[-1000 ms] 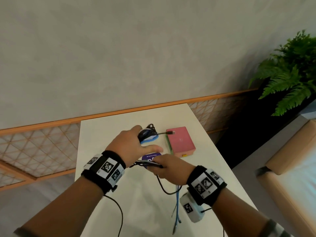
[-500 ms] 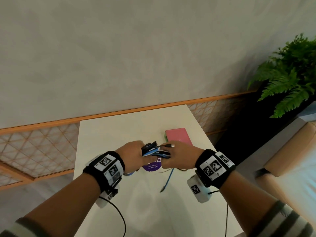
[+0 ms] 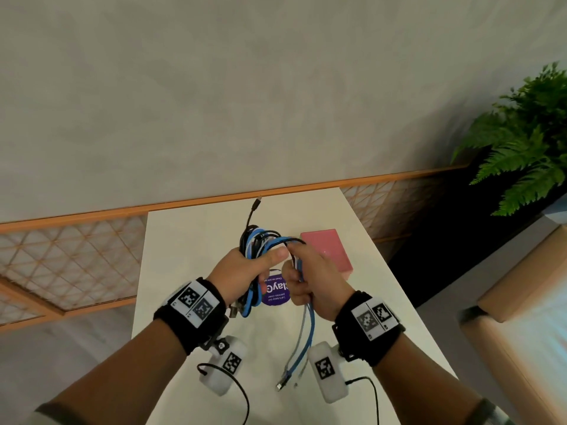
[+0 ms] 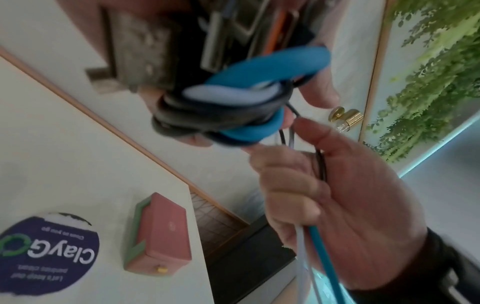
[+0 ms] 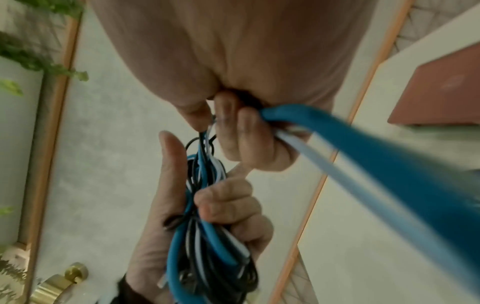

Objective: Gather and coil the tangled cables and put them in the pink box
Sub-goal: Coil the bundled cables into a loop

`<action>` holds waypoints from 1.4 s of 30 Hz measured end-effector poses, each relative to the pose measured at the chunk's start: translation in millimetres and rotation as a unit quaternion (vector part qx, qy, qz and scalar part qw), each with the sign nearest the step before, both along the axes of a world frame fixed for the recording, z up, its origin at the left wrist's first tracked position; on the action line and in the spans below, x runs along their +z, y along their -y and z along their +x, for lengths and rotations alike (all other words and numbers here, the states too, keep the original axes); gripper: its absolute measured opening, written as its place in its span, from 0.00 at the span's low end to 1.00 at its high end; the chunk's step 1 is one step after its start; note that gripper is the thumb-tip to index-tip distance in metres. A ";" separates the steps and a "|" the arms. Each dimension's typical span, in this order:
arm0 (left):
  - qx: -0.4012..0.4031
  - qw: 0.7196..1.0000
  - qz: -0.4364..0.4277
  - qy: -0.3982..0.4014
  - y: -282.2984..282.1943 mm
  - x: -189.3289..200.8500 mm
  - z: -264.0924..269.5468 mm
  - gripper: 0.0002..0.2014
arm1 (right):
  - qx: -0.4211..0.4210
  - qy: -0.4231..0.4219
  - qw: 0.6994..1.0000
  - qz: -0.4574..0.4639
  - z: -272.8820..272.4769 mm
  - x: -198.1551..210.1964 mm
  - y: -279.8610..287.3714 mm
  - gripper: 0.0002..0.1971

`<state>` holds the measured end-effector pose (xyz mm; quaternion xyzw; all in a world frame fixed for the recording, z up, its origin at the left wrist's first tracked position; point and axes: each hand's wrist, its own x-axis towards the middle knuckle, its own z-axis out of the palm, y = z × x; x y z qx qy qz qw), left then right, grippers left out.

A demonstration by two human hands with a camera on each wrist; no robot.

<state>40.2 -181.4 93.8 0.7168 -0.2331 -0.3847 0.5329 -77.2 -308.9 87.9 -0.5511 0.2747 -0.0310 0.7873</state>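
Observation:
My left hand [image 3: 245,271] grips a coiled bundle of black, blue and white cables [image 3: 260,240], held above the white table [image 3: 190,240]; the same cable bundle [image 5: 205,236] fills that fist in the right wrist view, and its coil [image 4: 233,98] is close and blurred in the left wrist view. My right hand [image 3: 306,280] is curled round the loose blue and white cable tails [image 3: 303,338], which hang down to the table. One black plug end [image 3: 256,205] sticks up from the coil. The pink box [image 3: 328,250] lies closed on the table behind my right hand; the pink box [image 4: 161,236] has a green edge.
A round purple sticker [image 3: 274,294] lies on the table under my hands. An orange-framed lattice rail [image 3: 76,240] runs behind the table. A fern [image 3: 521,142] stands at the right, with a tan seat [image 3: 521,302] below it.
Both hands have lifted the cables higher off the table. The bundle now stands upright in my left hand, and my right hand has slid down onto the loose tails.

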 end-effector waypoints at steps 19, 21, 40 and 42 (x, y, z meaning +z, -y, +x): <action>0.022 0.990 -0.107 -0.083 27.1 -13.3 -39.8 0.16 | -0.042 -0.031 0.997 0.051 5.0 8.2 3.6 0.52; 0.025 0.994 -0.093 -0.047 30.0 -19.3 -43.8 0.12 | -0.034 -0.041 0.997 0.053 1.5 8.7 8.6 0.52; 0.160 0.961 -0.071 -0.215 40.8 -16.0 -26.5 0.13 | 0.108 -0.060 0.984 -0.126 -26.3 -19.8 -6.5 0.36; 0.181 0.946 -0.114 -0.242 38.9 -11.7 -13.9 0.14 | 0.130 -0.057 0.973 -0.180 -40.2 -25.1 -6.6 0.25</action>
